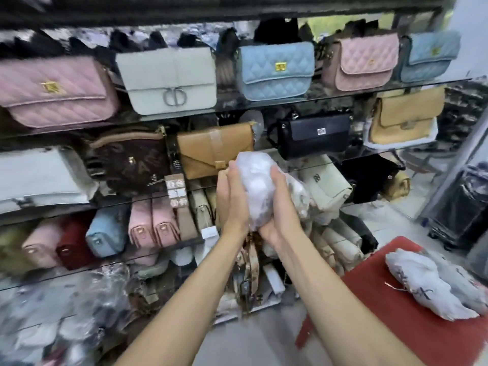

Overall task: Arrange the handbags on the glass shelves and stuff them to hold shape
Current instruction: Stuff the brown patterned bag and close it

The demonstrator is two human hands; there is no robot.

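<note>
Both hands are raised in front of the glass shelves, clasped around a wad of white stuffing in clear plastic. Left hand cups its left side with fingers curled up over the top; right hand grips the right and lower side, thumb across the front. Behind the right hand part of a cream patterned bag shows; whether the fingers also hold it cannot be made out. A patterned strap hangs below the wrists.

On the top glass shelf five handbags stand in a row: a pink quilted bag at the left end, a grey-white bag, a blue quilted bag, a second pink one and a second blue one at the right end, cut by blur. On the shelf below, a pale bag is cut off at the left edge, then a brown bag, a tan envelope bag just behind the hands, a black bag and a yellow bag. Lower shelves are crowded with small bags standing on end; too blurred to count. At the lower right, on a red surface, lie two more white stuffing bundles.
</note>
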